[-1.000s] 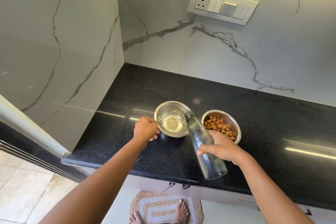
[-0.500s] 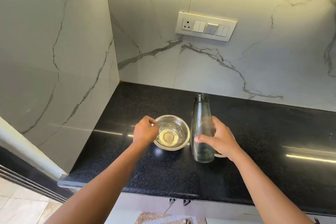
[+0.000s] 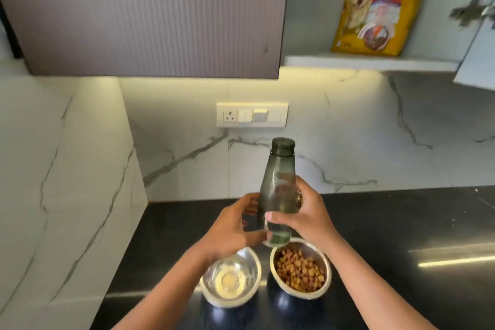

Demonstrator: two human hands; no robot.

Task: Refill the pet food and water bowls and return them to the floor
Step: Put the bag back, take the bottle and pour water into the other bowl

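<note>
Two steel bowls stand side by side on the black counter (image 3: pixel 401 222). The left water bowl (image 3: pixel 230 280) holds clear water; the right food bowl (image 3: pixel 301 269) is full of brown kibble. Above them I hold a dark translucent bottle (image 3: pixel 278 185) upright, its cap on top. My right hand (image 3: pixel 305 215) grips the bottle's lower body. My left hand (image 3: pixel 231 225) is at the bottle's left side, fingers curled toward its base; it is blurred, and I cannot tell whether it touches.
A yellow pet food bag (image 3: pixel 375 13) stands on an open upper shelf at the right, beside an open cabinet door (image 3: pixel 476 56). A closed ribbed cabinet (image 3: pixel 147 13) hangs above left. A switch panel (image 3: pixel 251 114) sits on the marble wall.
The bottle went from tilted over the water bowl to upright and lifted. My left hand left the water bowl's rim and rose to the bottle. The view tilted up toward the cabinets.
</note>
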